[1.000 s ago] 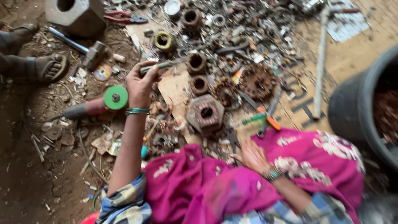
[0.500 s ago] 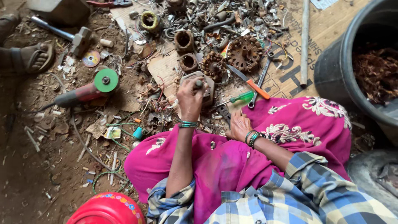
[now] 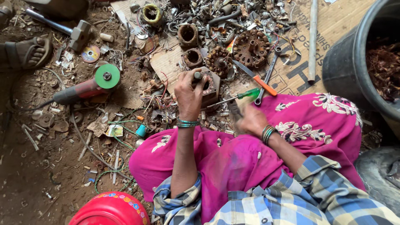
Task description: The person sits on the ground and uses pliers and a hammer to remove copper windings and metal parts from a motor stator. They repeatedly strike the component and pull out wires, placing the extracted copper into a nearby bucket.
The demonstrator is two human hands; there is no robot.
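Head view, only one. Person sits on dirt floor, pink cloth over lap, checked shirt. Left hand [image 3: 189, 93] at centre of frame is closed round the top of a small metal rod [image 3: 197, 76], held upright against a rusty hexagonal motor casing [image 3: 210, 85] lying on the cardboard sheet [image 3: 166, 62], just above the lap. Right hand [image 3: 250, 120] sits right of centre, just below the casing; it's blurred, something dark shows at the fingers, can't tell what it grips or how tight.

Progress, my guess: casing looks intact w/ the rod set on it, so that piece isn't taken apart yet. Upper centre has several stripped parts: two rusty round housings [image 3: 188, 35], a toothed rotor piece [image 3: 251, 46], a winding core [image 3: 218, 61], loose wire and scrap. The black tub [image 3: 354, 62] at right edge holds reddish wire tangle, so a fair bit seems sorted already; lots of scrap left.

Tools nearby: green-handled screwdriver [image 3: 241, 95], orange-handled blade [image 3: 255, 78], spanner [image 3: 268, 73], angle grinder w/ green disc [image 3: 93, 85] mid left, hammer [image 3: 62, 28] upper left.

Packaging/labels: cardboard is flat brown, big black block print toward upper right, partly covered. Small printed card [image 3: 114, 130] left of the lap. Shiny disc [image 3: 90, 53] upper left. Red domed lid w/ flower trim [image 3: 110, 209] at bottom. A sandalled foot [image 3: 27, 52] of someone else at left edge.
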